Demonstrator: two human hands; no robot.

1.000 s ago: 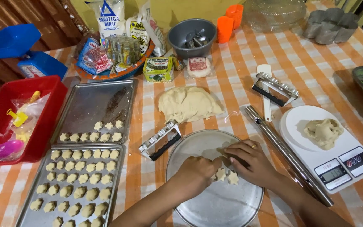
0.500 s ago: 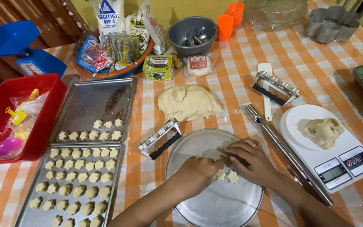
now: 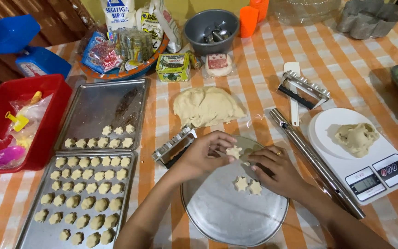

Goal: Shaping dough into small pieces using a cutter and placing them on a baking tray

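Dough stars (image 3: 248,185), two of them, lay side by side on the round metal plate (image 3: 226,216) in front of me. My right hand (image 3: 277,170) rested just beside them, fingers curled loose and holding nothing I could see. My left hand (image 3: 203,152) pinched one more star-shaped cookie (image 3: 234,151) above the plate. Left of me, two baking trays (image 3: 81,184) held rows of little cookies. Farther off sat the big lump of dough (image 3: 207,106), and a white scale (image 3: 362,152) with a small dough piece.

Round tray (image 3: 217,216) dull brushed metal; dough star (image 3: 234,151) matt, soft.
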